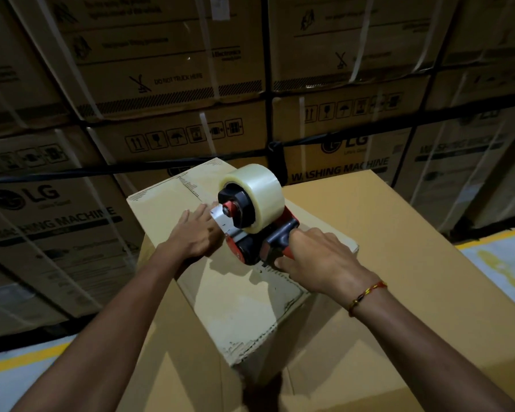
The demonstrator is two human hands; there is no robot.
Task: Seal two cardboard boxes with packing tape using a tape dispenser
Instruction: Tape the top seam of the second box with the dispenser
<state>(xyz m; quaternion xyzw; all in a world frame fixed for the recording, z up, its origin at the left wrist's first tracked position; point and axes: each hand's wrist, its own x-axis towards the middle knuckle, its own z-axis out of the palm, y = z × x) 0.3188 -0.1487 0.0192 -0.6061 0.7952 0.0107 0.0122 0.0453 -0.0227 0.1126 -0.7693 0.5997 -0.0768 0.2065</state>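
1. Gripping the handle of the tape dispenser (250, 224), the right hand (318, 257) holds it midway along the small box (167, 191), which sits atop a larger box (384, 233).
2. The left hand (195, 233) lies flat, fingers straight, just beside the metal plate (220, 217); a slip could nick it.
3. Tilting could wrinkle the tape (254, 185).

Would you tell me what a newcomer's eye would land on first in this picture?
The red-and-black tape dispenser, with its fat clear tape roll, stands at the centre on a small box. The right hand grips its handle; the left hand lies flat on the box beside it. Behind rises a wall of stacked washing-machine cartons.
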